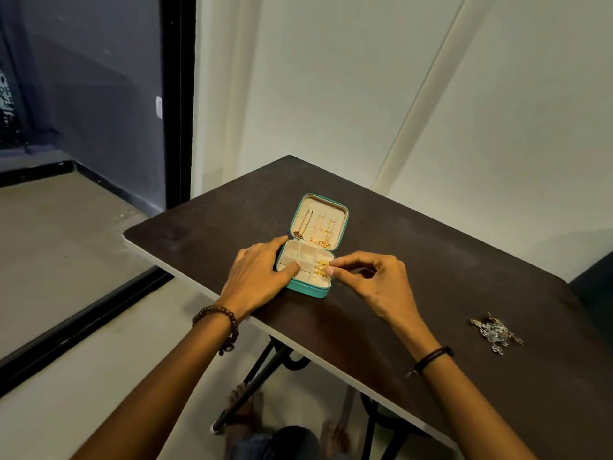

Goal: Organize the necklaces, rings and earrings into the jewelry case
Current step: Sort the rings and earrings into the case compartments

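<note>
Dark matte surface [431,260] carrying a teal, cream-lined jewelry case [306,288], lid up with gold necklaces [318,227] hung inside; well right of the case, a tangled silvery heap [496,333]. Left hand [255,277] spread flat against the case's left side, thumb in a compartment. Right hand [374,280] at the case's right edge, thumb and forefinger pinching a small gold piece [330,270] beside gold rings [321,264] there.

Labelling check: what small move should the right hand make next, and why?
Probably seat the gold piece and let go: the right hand pinches it at the right slot of the jewelry case beside other gold pieces; the left hand rests on the case.
</note>
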